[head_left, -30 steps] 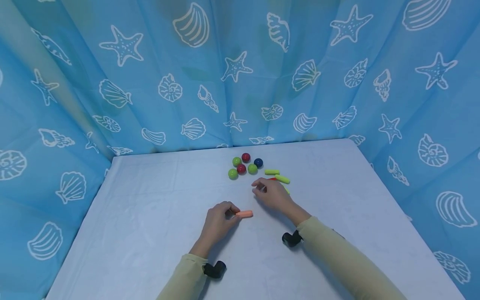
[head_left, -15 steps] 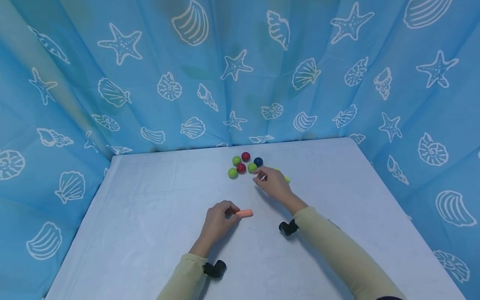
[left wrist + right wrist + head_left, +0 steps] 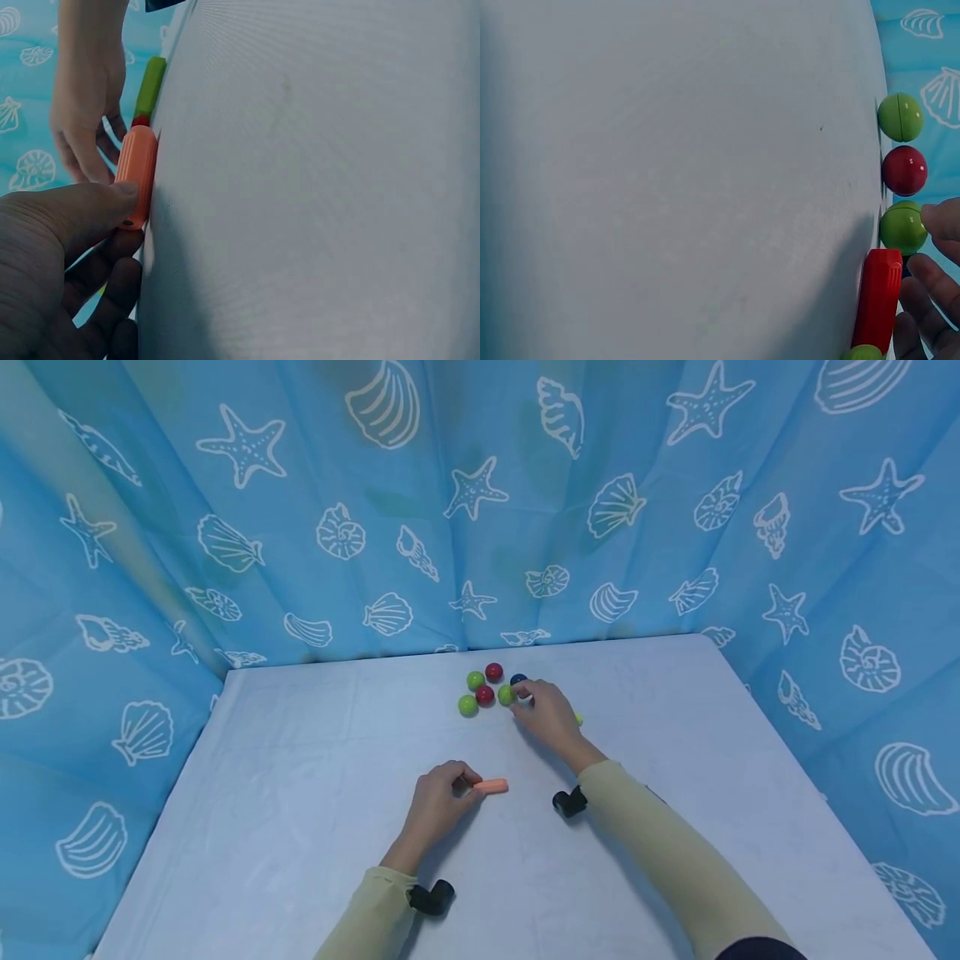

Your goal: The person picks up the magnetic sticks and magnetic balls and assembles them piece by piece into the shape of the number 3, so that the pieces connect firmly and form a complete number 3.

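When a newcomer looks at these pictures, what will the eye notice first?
Probably the bright blue, shell-patterned curtain behind the white table. Next come the glossy balls, green, red and dark blue, grouped near the table's far edge, with the right hand close by. Nearer the viewer, the left hand pinches an orange stick.

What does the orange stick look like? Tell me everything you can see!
The orange stick is short, with ridges along its side and a dark spot at the held end. It looks like plastic. The left hand pinches one end; the other points to the person's right, free. It looks about level, close to the white table; I can't tell if they touch.
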The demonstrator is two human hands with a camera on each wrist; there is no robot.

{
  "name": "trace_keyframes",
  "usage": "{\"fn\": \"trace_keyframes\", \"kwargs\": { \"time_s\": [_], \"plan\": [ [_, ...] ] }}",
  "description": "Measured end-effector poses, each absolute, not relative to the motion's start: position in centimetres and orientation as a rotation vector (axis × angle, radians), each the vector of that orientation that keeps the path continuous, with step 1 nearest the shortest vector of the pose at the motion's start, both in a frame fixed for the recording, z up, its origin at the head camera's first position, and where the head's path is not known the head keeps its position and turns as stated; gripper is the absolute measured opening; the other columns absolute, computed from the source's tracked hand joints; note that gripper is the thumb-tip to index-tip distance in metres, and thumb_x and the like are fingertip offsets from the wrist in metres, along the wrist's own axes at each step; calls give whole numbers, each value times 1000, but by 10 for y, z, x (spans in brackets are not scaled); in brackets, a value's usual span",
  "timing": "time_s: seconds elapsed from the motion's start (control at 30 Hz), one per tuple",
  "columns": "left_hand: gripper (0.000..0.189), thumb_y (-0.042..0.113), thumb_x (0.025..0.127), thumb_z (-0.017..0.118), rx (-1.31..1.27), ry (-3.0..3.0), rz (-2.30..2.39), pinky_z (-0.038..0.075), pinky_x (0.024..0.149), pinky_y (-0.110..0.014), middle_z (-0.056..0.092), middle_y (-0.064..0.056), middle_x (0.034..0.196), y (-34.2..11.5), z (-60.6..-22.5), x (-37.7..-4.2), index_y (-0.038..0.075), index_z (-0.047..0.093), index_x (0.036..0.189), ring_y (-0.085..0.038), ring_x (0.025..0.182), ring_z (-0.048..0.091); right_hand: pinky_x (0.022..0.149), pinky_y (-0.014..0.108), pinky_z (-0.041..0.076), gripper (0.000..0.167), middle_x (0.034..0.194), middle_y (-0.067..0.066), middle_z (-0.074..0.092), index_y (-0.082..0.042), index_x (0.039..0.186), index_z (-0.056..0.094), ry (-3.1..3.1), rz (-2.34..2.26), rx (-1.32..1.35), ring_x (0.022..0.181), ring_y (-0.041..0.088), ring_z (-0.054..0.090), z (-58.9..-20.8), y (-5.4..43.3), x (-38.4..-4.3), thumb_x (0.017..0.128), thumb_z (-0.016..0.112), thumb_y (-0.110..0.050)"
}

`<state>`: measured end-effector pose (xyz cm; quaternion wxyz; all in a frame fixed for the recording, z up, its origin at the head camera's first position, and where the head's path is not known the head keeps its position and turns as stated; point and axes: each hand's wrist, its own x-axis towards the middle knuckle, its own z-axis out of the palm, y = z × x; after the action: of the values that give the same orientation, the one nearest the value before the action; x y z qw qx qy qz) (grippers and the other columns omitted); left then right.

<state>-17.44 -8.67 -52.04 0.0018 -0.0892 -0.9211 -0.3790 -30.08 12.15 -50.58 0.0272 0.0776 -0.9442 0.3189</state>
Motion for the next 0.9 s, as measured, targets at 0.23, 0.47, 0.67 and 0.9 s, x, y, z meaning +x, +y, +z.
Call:
{"fn": "trace_keyframes", "kwargs": {
  "time_s": [0.23,0.47,0.67,0.9],
  "plan": [
    [12,17,90,79,-289,-2898,-1185,52,81,-35,69,4,95,-88,-521,-176,17,73,100,-14,84,56,98,44,51,39,119,7,65,-16,132,64,-2919,949,232,113,26,60,-507,118,-308,94,73,-22],
    [12,18,90,79,-281,-2908,-1189,52,81,-35,68,4,96,-88,-521,-176,18,73,100,-15,85,56,104,48,46,40,125,9,64,-20,133,64,-2936,879,216,121,30,57,-509,113,-311,94,74,-24],
    [12,18,90,79,-281,-2911,-1188,53,83,-36,69,4,97,-88,-521,-175,18,73,100,-15,86,57,104,50,45,40,125,10,65,-20,133,65,-2942,861,230,121,31,58,-505,110,-311,94,74,-24],
    [11,18,90,79,-286,-2902,-1191,52,82,-36,69,4,96,-88,-522,-176,18,73,99,-15,85,57,104,52,43,36,123,7,68,-21,129,67,-2960,834,235,119,30,58,-504,106,-312,94,74,-25]
  ]
}}
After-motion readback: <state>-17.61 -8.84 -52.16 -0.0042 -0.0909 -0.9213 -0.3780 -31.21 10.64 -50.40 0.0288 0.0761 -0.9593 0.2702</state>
